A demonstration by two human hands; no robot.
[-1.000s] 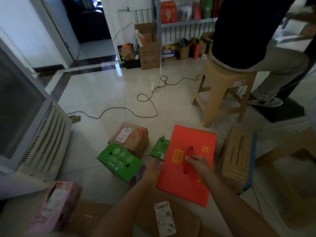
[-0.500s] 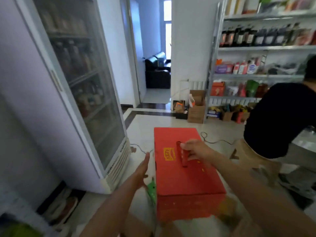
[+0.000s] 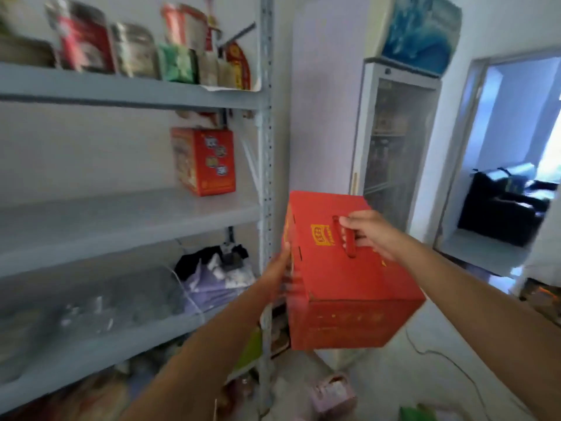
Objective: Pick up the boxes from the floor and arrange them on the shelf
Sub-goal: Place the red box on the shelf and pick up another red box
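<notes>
A large red box [image 3: 343, 287] with a yellow logo and a red carry handle hangs in the air just right of the grey metal shelf [image 3: 121, 220]. My right hand [image 3: 368, 235] grips its handle from above. My left hand [image 3: 279, 268] presses flat against the box's left side. A smaller red box [image 3: 206, 161] stands on the middle shelf board near the right upright, with bare board to its left.
Tins and packets line the top shelf board [image 3: 127, 92]. Bags and cloth fill the lower boards. A glass-door fridge [image 3: 394, 141] stands behind the box. A doorway [image 3: 510, 153] opens at the right. A pink box [image 3: 331, 393] and a green box [image 3: 416, 413] lie on the floor.
I lifted the red box off the floor by its handle and turned left from the fridge and seated person to face the grey shelf. My left hand has come against the box's side.
</notes>
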